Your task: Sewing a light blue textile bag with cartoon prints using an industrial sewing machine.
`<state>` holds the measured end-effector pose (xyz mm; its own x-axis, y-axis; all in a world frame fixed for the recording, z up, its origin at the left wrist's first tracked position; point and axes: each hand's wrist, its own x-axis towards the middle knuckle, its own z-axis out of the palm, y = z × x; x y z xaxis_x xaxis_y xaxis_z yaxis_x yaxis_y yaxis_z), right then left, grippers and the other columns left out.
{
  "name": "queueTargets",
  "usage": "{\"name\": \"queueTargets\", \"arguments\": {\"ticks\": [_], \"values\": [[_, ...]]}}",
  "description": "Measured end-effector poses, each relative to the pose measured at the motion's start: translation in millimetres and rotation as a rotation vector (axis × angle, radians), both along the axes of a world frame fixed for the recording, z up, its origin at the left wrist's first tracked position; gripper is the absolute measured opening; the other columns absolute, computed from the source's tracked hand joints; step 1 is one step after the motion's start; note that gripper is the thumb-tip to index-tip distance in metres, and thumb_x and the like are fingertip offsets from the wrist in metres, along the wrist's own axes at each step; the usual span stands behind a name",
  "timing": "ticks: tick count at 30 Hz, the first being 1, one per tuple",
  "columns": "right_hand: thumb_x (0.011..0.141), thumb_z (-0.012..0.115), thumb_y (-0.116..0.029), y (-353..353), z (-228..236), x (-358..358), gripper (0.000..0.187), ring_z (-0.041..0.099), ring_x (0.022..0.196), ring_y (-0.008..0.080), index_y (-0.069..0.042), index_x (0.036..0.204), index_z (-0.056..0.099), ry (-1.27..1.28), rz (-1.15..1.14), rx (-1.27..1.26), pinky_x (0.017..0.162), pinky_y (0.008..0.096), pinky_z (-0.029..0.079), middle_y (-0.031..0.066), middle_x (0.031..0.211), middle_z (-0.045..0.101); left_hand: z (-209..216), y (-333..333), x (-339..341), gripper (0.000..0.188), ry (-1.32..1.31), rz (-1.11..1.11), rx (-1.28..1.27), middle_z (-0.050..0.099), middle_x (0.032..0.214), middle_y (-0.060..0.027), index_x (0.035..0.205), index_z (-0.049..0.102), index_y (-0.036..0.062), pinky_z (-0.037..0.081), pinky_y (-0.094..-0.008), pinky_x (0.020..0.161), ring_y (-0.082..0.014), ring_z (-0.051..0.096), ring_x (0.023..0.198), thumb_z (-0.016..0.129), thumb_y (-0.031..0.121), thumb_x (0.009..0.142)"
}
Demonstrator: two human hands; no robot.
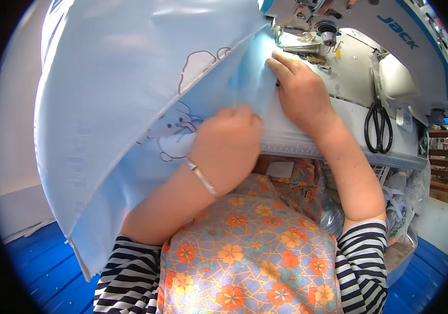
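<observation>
A large light blue sheet (pixel 98 68) with printed cartoon animals is folded over on itself and spreads across the left side, its lower corner hanging down. My left hand (pixel 229 141), a band on its wrist, is smeared by motion; it looks curled into a fist at the sheet's near right part. Close to the sewing machine's needle area, my right hand (pixel 305 91) has its fingertips pressed together on the sheet's right edge. The sewing machine (pixel 328 31) stands just beyond them, its lamp lighting the cloth. Whatever lies under both hands is hidden.
Black-handled scissors (pixel 378 125) lie on the white machine table at right. A ruler strip (pixel 292 146) runs along the table's front edge. Plastic bags (pixel 399 204) sit below at right, near a brown slatted chair (pixel 446 157). The floor (pixel 38 267) is blue.
</observation>
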<state>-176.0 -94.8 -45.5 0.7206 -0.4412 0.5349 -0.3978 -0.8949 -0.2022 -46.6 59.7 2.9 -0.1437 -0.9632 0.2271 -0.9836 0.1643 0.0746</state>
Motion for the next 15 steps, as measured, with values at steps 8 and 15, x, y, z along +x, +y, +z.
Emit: {"name": "queueTargets", "arguments": {"ticks": [8,15], "values": [[0.078,0.055,0.004,9,9,-4,0.037,0.06,0.111,0.0377,0.001,0.114,0.062,-0.033,0.011,0.035,0.096,0.0427,0.049,0.0209,0.12,0.062,2,-29,-6,0.007,0.066,0.025,0.027,0.063,0.084,-0.0115,0.08,0.063,0.0068,0.055,-0.0351,0.064,-0.0264,0.066,0.07,0.059,0.012,0.079],[0.077,0.063,-0.009,100,-3,12,0.044,0.054,0.118,0.0361,-0.003,0.12,0.06,-0.115,0.188,0.096,0.105,0.0474,0.041,0.0189,0.126,0.058,90,-24,34,0.023,0.243,-0.055,-0.064,0.063,0.076,-0.0227,0.083,0.066,-0.0027,0.049,-0.0427,0.065,-0.0385,0.062,0.071,0.053,0.016,0.085]]}}
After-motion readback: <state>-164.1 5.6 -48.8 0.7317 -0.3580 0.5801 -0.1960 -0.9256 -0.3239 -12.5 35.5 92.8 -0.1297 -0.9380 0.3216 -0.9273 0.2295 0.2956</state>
